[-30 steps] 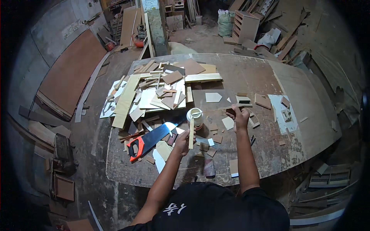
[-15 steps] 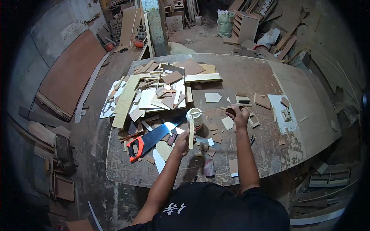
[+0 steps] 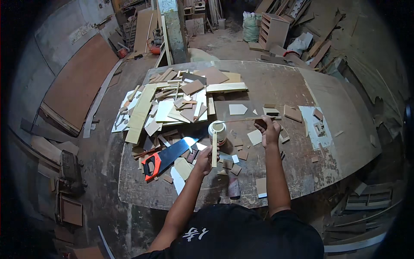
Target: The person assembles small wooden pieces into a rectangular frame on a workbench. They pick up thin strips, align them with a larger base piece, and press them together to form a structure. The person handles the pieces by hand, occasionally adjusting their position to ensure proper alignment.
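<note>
My left hand [image 3: 204, 160] is closed round a pale, narrow wooden strip [image 3: 214, 151], its upper end in front of an open white jar [image 3: 217, 127]. A thin brown stick [image 3: 241, 120] is pinched in my right hand [image 3: 269, 131]. It reaches leftward from the fingers, its far end over the mouth of the jar. What is inside the jar looks pale but cannot be made out clearly. Left of my left hand lies a handsaw with an orange-red and black handle [image 3: 152, 167], its blade pointing toward the jar.
Offcuts and boards are heaped at the table's [image 3: 276, 82] far left, with a long pale plank [image 3: 142, 114] along the heap. Small wood blocks [image 3: 293, 113] and a white sheet [image 3: 315, 127] lie to the right. A dark reddish cylinder [image 3: 233, 189] is near the front edge.
The stick in my right hand has risen slightly at its jar end and lies more level. My right hand has shifted a little to the right. My left hand stays nearly still.
</note>
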Action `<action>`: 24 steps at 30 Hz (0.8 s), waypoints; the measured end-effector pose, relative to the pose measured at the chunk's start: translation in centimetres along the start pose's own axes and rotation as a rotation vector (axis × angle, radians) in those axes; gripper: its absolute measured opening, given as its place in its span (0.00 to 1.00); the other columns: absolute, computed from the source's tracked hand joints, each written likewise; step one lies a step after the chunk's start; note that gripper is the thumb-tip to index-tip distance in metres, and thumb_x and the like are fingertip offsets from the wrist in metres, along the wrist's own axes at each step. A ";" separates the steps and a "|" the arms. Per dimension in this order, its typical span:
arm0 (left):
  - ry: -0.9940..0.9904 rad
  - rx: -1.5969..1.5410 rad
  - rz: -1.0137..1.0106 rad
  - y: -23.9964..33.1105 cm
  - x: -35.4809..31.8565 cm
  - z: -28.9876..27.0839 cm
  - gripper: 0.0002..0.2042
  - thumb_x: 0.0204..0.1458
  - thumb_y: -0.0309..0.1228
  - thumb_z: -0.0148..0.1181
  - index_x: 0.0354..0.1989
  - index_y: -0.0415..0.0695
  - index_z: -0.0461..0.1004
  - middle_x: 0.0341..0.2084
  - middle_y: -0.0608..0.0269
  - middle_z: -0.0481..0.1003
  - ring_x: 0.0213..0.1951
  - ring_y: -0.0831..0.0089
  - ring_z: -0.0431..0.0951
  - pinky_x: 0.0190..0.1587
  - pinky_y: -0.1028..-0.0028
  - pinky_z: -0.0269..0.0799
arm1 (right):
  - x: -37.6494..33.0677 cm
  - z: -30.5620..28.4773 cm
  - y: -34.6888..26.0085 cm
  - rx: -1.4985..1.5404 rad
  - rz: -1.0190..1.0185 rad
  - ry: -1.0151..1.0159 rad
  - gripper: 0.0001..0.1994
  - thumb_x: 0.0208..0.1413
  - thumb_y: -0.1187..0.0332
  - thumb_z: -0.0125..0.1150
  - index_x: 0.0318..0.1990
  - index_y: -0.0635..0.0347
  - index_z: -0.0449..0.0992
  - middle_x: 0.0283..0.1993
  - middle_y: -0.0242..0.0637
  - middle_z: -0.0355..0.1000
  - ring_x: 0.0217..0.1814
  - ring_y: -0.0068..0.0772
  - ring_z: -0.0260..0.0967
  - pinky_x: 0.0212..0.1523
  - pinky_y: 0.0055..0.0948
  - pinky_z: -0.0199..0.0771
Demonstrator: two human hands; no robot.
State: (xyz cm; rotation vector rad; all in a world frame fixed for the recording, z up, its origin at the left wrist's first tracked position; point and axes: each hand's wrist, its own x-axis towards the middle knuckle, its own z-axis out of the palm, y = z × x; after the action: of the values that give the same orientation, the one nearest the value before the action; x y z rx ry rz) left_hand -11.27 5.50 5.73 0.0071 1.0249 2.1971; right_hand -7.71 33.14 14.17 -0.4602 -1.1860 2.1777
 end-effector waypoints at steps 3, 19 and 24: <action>-0.004 -0.006 0.001 0.1 -0.2 0.1 0.16 0.63 0.40 0.50 0.48 0.39 0.71 0.34 0.63 0.75 0.32 0.75 0.74 0.36 0.75 0.74 | -0.2 0.1 -0.2 0.012 0.002 -0.007 0.08 0.52 0.67 0.62 0.37 0.61 0.75 0.32 0.38 0.77 0.32 0.32 0.78 0.36 0.30 0.81; 0.020 -0.076 0.085 1.6 -0.9 1.5 0.15 0.64 0.39 0.47 0.46 0.41 0.72 0.30 0.62 0.77 0.28 0.76 0.77 0.29 0.78 0.76 | -6.3 -1.7 -1.9 -0.046 0.084 -0.101 0.08 0.53 0.69 0.60 0.36 0.64 0.74 0.30 0.39 0.77 0.30 0.33 0.78 0.32 0.30 0.83; -0.015 -0.103 0.101 0.9 -1.2 1.2 0.14 0.64 0.39 0.49 0.48 0.42 0.71 0.29 0.64 0.75 0.28 0.77 0.76 0.27 0.79 0.74 | -8.0 -2.4 -2.0 -0.074 0.129 -0.112 0.09 0.53 0.69 0.60 0.37 0.66 0.76 0.30 0.42 0.77 0.30 0.33 0.78 0.31 0.29 0.83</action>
State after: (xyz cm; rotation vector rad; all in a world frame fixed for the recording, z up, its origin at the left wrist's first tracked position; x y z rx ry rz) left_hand -10.57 5.19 7.42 0.0287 0.9196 2.3358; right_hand 0.33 30.22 14.69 -0.4624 -1.3336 2.3014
